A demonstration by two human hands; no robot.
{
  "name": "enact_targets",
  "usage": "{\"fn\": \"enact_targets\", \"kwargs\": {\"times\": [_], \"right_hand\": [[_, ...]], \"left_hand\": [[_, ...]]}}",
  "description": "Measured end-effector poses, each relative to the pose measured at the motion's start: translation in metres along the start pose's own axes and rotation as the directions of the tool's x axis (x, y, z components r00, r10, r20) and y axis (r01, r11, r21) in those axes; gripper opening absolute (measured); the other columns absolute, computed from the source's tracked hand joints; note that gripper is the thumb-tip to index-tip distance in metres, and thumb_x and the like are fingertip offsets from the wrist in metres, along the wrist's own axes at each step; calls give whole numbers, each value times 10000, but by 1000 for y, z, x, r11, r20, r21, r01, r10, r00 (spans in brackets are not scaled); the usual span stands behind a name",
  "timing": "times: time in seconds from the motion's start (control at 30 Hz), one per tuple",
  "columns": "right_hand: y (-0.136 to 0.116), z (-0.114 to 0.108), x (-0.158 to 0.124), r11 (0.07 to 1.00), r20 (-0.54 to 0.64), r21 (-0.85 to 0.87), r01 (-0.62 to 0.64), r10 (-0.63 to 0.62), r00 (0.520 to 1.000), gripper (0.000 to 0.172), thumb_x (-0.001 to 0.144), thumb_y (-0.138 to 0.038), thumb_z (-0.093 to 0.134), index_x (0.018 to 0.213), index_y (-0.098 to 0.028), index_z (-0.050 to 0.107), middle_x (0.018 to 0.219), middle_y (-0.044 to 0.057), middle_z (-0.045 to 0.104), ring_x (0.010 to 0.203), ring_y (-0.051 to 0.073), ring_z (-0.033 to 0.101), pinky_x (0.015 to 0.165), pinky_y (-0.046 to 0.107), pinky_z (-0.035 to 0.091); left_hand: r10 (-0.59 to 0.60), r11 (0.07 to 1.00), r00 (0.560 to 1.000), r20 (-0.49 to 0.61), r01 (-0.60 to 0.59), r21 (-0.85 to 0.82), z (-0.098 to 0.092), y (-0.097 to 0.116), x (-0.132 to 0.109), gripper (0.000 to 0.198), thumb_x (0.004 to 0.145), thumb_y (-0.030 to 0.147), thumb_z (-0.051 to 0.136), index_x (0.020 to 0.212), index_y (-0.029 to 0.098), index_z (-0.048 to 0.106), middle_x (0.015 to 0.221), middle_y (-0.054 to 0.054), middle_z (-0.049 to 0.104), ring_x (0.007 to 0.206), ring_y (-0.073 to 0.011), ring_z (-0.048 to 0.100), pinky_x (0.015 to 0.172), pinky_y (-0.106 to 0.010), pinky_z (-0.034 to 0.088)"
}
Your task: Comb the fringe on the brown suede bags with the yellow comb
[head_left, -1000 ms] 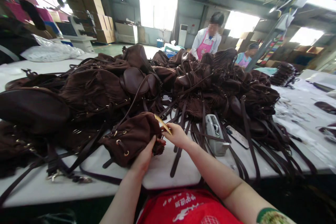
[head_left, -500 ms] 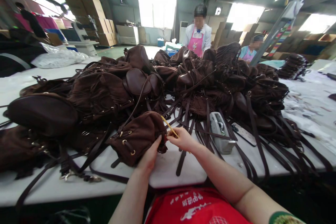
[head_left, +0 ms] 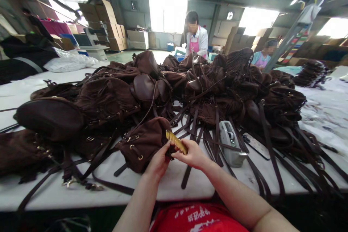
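Observation:
A brown bag (head_left: 149,139) with gold eyelets lies on the table in front of me. My left hand (head_left: 160,161) is closed on the right edge of this bag, thumb on top. In my right hand (head_left: 192,154) is a yellow comb (head_left: 176,142), pinched at its lower right end. The comb lies slantwise over the bag's edge, its teeth facing down and left toward my left thumb. What my left fingers grip beneath the edge is partly hidden.
A heap of brown fringed bags (head_left: 106,98) spans the table behind. Loose straps (head_left: 194,127) trail forward. To the right stand a grey metal device (head_left: 231,145) and a phone-like flat object (head_left: 257,145). Across the table is a person in a pink apron (head_left: 194,45).
My right hand has turned the comb from edge-on to broadside, so its teeth show, and lowered it slightly. My left hand stays at the bag's edge. The person opposite has turned sideways.

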State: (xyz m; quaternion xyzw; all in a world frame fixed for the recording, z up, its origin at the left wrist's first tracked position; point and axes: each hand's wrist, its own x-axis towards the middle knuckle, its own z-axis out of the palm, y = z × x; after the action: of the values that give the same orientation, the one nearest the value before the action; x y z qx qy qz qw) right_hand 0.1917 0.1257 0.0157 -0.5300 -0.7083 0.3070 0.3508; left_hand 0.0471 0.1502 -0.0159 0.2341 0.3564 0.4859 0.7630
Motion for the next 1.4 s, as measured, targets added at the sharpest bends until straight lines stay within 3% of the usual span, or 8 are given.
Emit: {"fn": "enact_targets", "kwargs": {"times": [0.1,0.23,0.33,0.47,0.67,0.83,1.1,1.4], "right_hand": [[6,-11,8,999,-112,-30,-29,26,993,312,881,-468,474,913,-181,592,774,11,637,681,140,560,590,228,370],[15,-8,22,942,-235,-333,-43,-39,971,307,888,-480,481,867,-198,600,755,12,643,664,140,559,599,241,344],[24,-2,30,862,-164,-501,83,-188,968,297,887,-468,505,842,-190,600,757,19,635,676,136,555,616,244,330],[37,5,36,807,-30,-549,218,-280,959,322,907,-457,474,774,-180,570,720,18,612,662,127,542,597,239,308],[50,16,40,864,-90,-485,140,-208,974,325,898,-446,475,700,-191,514,634,-6,573,580,116,503,542,234,272],[52,14,43,896,-109,-434,98,-160,981,328,906,-447,448,719,-192,532,661,2,597,592,121,523,543,230,285],[33,10,35,821,86,-549,157,-132,988,254,905,-416,470,918,-209,615,765,18,668,670,139,577,587,244,290],[24,9,12,817,288,-536,215,-63,956,354,878,-493,493,778,-179,623,717,26,638,607,120,509,551,244,234]], "left_hand": [[-21,999,999,51,19,36,0,3,-3,228,757,333,693,853,127,699,909,-85,724,888,-198,663,789,-267,502],[-68,997,991,117,63,48,-7,2,-5,198,792,316,668,865,132,685,994,-94,714,943,-228,661,899,-337,483],[-117,990,978,175,100,101,-14,6,-7,186,805,326,656,818,140,662,1019,-105,708,950,-263,664,914,-377,477],[-182,974,955,233,143,175,-18,15,-11,268,826,287,617,1022,108,655,1058,-150,691,962,-282,660,923,-402,474],[-123,986,980,154,103,131,-25,21,-6,307,721,164,695,1016,78,678,1030,-144,702,1009,-270,640,954,-359,465],[-90,977,952,291,141,-159,-28,26,-4,573,759,514,655,1117,67,635,1125,-172,660,1069,-325,602,993,-452,435],[-108,935,974,197,167,-314,-20,35,1,588,858,574,477,1098,58,625,1034,-173,688,1007,-290,632,926,-423,486],[-210,930,899,383,304,-205,-14,37,2,507,889,486,444,1081,49,615,984,-192,683,975,-304,634,868,-425,494]]}}
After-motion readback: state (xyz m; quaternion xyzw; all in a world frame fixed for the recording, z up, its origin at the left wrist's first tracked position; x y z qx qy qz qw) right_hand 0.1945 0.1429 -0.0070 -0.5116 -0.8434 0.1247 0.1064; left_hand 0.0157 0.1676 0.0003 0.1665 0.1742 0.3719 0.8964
